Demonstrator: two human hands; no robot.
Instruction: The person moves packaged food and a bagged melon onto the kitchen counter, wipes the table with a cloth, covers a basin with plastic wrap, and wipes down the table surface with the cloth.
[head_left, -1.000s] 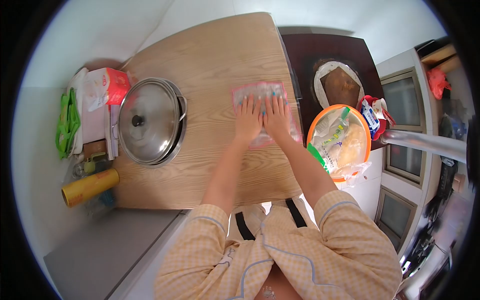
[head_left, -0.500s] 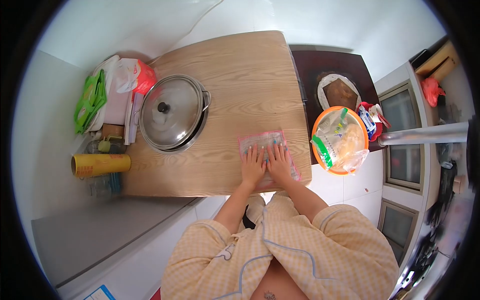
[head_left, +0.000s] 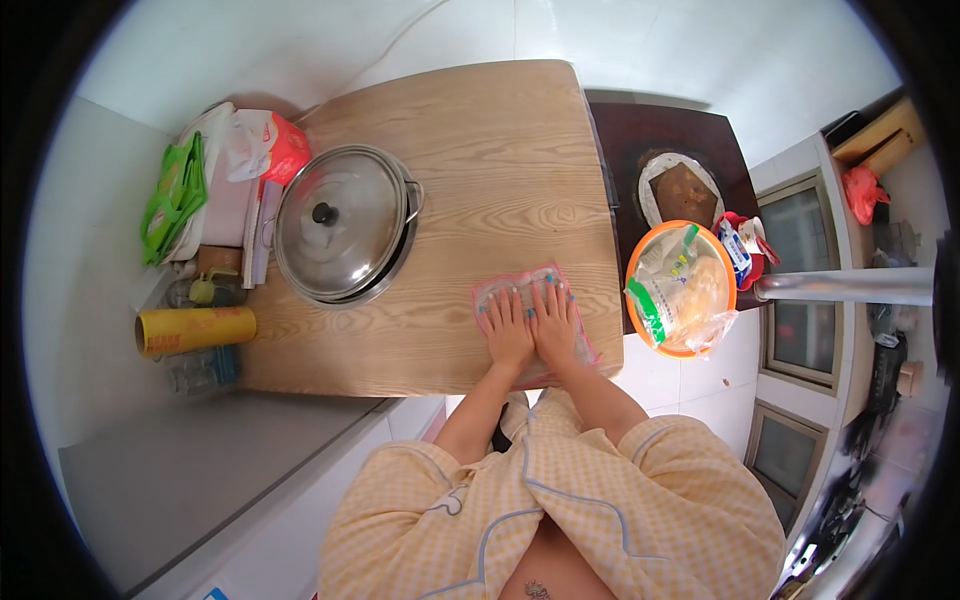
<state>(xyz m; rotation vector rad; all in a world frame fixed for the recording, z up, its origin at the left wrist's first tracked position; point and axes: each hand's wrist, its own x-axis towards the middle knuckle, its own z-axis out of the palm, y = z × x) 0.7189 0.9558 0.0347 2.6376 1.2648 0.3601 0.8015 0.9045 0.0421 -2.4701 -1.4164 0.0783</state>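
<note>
A thin greyish cloth [head_left: 488, 290] with a pink border lies spread at the near edge of the wooden table [head_left: 500, 160]. My left hand [head_left: 509, 330] rests flat on it, fingers stretched and slightly apart. Beside it, my right hand [head_left: 553, 322] also presses flat on the cloth, fingers spread. The two hands touch or nearly touch along their inner sides. Neither is closed round anything. Much of the cloth's middle is hidden under them.
Left on the table stands a steel pot with a lid [head_left: 345, 225]. Beyond it are a yellow roll [head_left: 197, 330], a green bag [head_left: 175, 197] and a red-and-white package [head_left: 272, 147]. At right, an orange-rimmed basin [head_left: 630, 290] holds plastic bags, near a dark side table [head_left: 625, 140].
The cloth has turned slightly, its far edge now slanting, with both hands still flat on it. The whole view has shifted a little.
</note>
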